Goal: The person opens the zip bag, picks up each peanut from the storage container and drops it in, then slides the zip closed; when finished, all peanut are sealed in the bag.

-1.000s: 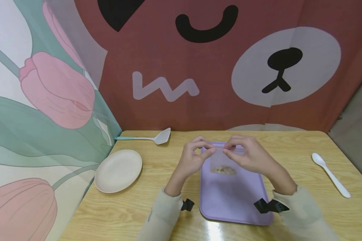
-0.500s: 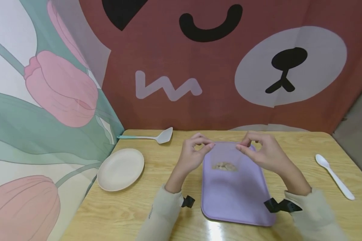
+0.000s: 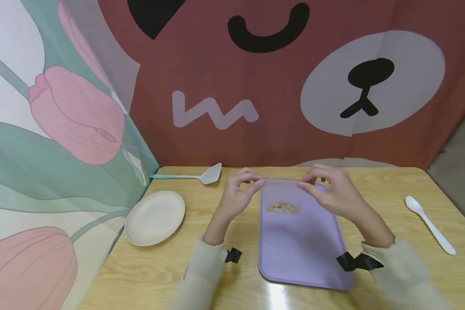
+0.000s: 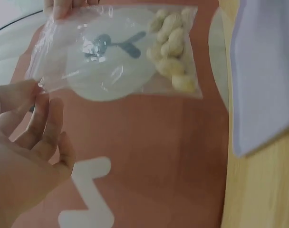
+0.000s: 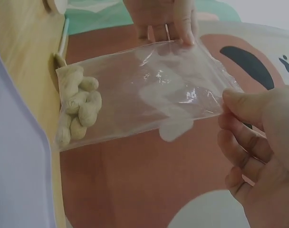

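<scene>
A clear zip bag (image 3: pixel 283 191) hangs upright over the purple tray (image 3: pixel 304 258), held up by both hands at its top edge. Several peanuts in their shells (image 4: pixel 170 45) lie gathered along the bag's bottom, plain in both wrist views. My left hand (image 3: pixel 236 193) pinches the top left corner between thumb and forefinger. At the top right corner, my right hand (image 3: pixel 333 191) pinches the bag the same way. The right wrist view shows the bag's film (image 5: pixel 149 90) stretched flat between the two hands, its other fingers curled loosely below the pinch.
Left of the tray lies a round beige plate (image 3: pixel 155 218). Behind it, near the table's back edge, is a spatula (image 3: pixel 209 174) with a pale green handle. A white spoon (image 3: pixel 430 224) rests at the right. Printed cloth (image 3: pixel 217 146) hangs behind the wooden table (image 3: pixel 217 275).
The right hand first moved rightward, away from the left hand, spreading the bag's top. Both hands then shifted slightly left and up with the bag.
</scene>
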